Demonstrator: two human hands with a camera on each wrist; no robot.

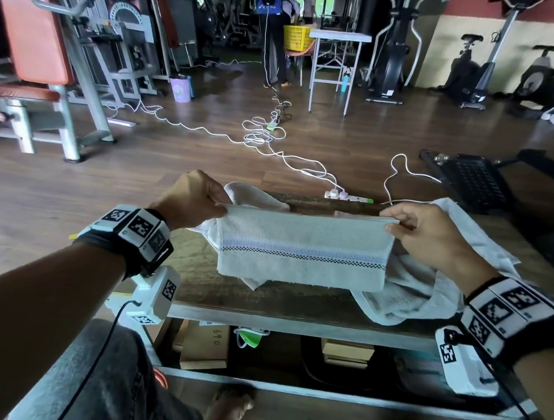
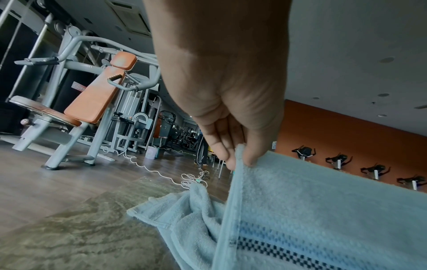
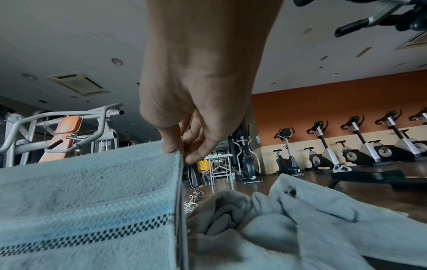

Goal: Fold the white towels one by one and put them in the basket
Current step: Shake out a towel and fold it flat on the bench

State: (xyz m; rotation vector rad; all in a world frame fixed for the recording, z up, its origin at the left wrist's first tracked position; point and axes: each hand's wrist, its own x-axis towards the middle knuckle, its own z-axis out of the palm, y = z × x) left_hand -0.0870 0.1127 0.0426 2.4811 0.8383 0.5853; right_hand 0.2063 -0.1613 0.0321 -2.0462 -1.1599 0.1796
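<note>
A folded white towel (image 1: 302, 249) with a blue and black checked stripe hangs stretched between my two hands above the low wooden table (image 1: 230, 292). My left hand (image 1: 201, 198) pinches its upper left corner (image 2: 240, 155). My right hand (image 1: 409, 224) pinches its upper right corner (image 3: 179, 151). More white towels lie crumpled on the table: one behind the held towel (image 1: 253, 196) and a heap at the right (image 1: 427, 286), also in the right wrist view (image 3: 300, 219). A yellow basket (image 1: 297, 37) stands far off across the room.
White cables (image 1: 261, 136) and a power strip (image 1: 345, 195) lie on the wooden floor beyond the table. Gym machines (image 1: 51, 46) stand at the left, exercise bikes (image 1: 507, 78) at the right. A person (image 1: 272, 29) stands by a white table (image 1: 340, 37). Boxes (image 1: 204, 345) sit under the table.
</note>
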